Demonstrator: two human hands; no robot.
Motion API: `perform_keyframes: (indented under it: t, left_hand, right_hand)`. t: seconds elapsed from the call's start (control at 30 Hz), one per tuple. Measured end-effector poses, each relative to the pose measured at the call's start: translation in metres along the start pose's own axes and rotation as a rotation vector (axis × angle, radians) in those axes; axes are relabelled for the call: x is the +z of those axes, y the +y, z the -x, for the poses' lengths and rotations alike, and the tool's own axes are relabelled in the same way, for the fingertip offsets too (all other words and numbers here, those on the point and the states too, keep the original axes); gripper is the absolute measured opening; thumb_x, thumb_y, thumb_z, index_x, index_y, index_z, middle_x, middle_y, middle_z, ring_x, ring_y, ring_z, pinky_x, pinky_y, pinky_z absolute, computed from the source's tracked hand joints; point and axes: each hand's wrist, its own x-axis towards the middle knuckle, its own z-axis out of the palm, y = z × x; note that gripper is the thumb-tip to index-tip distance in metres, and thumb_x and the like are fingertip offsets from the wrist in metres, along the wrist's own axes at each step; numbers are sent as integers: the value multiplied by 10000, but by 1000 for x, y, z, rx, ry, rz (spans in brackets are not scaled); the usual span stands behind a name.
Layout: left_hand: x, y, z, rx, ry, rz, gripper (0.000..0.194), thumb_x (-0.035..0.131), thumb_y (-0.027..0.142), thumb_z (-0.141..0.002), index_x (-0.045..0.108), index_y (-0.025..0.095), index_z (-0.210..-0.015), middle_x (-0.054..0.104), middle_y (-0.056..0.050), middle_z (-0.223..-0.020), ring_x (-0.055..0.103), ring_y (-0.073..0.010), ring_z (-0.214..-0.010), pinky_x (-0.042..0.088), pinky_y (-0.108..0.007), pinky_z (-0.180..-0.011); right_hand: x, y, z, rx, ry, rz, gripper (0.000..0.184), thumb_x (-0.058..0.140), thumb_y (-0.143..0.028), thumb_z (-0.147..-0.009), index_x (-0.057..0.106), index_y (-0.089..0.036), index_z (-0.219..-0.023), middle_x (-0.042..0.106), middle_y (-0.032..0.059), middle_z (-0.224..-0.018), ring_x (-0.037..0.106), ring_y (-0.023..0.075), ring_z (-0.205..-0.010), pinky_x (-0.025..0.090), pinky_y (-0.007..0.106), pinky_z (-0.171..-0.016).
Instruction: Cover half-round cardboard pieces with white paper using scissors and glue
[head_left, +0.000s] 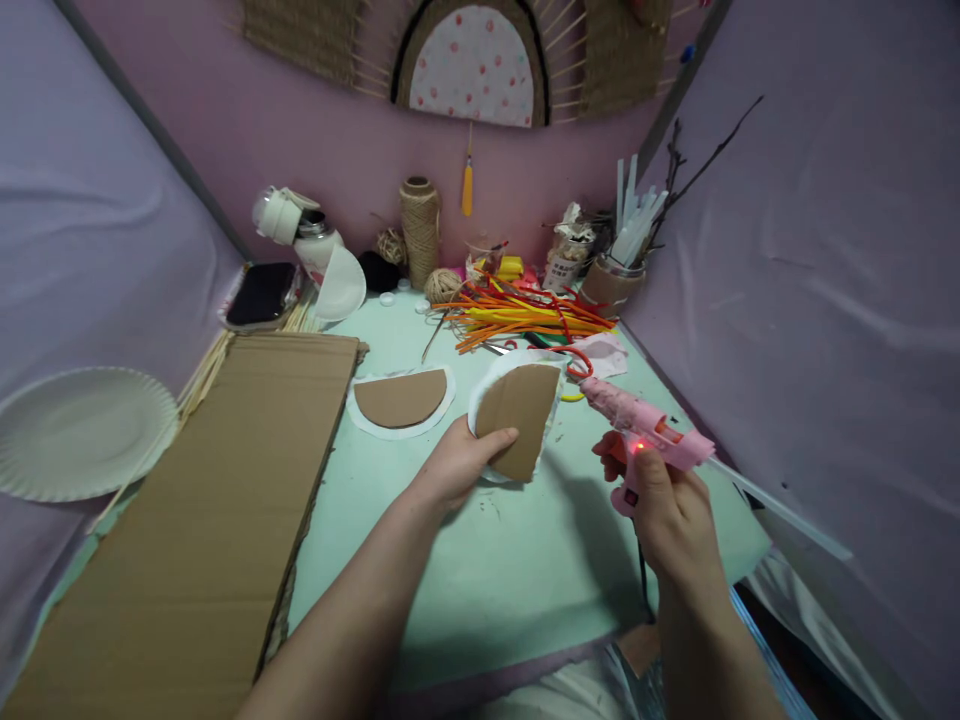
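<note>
My left hand (463, 462) grips a half-round cardboard piece (519, 420) with a white rim around its curve, thumb on the brown face, held tilted above the table. My right hand (669, 500) is wrapped round the handle of a pink hot glue gun (641, 415). A red light glows on the gun, and a glue stick runs out of its back end. The nozzle points left toward the held piece, apart from it. A second half-round cardboard piece (401, 398), resting on a white backing, lies flat on the table left of the held one.
A large cardboard sheet (202, 500) covers the table's left side, beside a paper plate (82, 430). Orange and yellow pipe cleaners (525, 318) lie at the back near scissors (577, 362). Behind stand a twine spool (420, 235) and a jar of glue sticks (615, 280).
</note>
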Motion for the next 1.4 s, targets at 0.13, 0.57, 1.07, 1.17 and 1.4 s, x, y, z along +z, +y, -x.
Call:
perform_keyframes:
  t: [0.13, 0.57, 1.07, 1.17, 1.4]
  left_hand:
    - [-1, -1, 0, 7, -19, -2, 473, 819, 325, -638, 693, 125, -1047, 736, -119, -998, 671, -234, -869, 549, -418, -830]
    - [-3, -2, 0, 36, -32, -58, 478, 803, 352, -661, 697, 121, -1065, 721, -139, -1104, 659, -269, -986, 511, -450, -932]
    - [-3, -2, 1, 30, -42, -54, 475, 804, 348, -670, 695, 130, -1078, 728, -131, -1071, 674, -252, -927, 539, -418, -868]
    - [-3, -2, 1, 24, -42, -40, 474, 807, 343, -667, 694, 132, -1076, 732, -123, -1045, 677, -243, -900, 542, -414, -853]
    - [-1, 1, 2, 17, -40, -42, 452, 795, 335, -672, 698, 124, -1059, 728, -124, -1039, 670, -237, -902, 542, -412, -852]
  right_hand:
    - [5, 1, -2, -32, 38, 69, 650, 473, -738, -841, 709, -135, -897, 667, 98, -792, 596, 185, -652, 459, 257, -478]
    - [4, 2, -1, -47, 63, 109, 674, 444, -754, -840, 708, -135, -852, 674, 105, -773, 578, 176, -581, 454, 273, -464]
    - [6, 1, -1, -55, 60, 124, 667, 435, -739, -855, 712, -134, -892, 696, 122, -804, 591, 186, -589, 459, 279, -460]
    - [6, 3, -1, -62, 63, 129, 647, 437, -723, -867, 711, -137, -901, 701, 118, -808, 587, 181, -578, 461, 285, -469]
    - [5, 3, -1, -55, 68, 148, 686, 425, -751, -853, 710, -129, -897, 698, 123, -805, 584, 181, -574, 458, 289, -473]
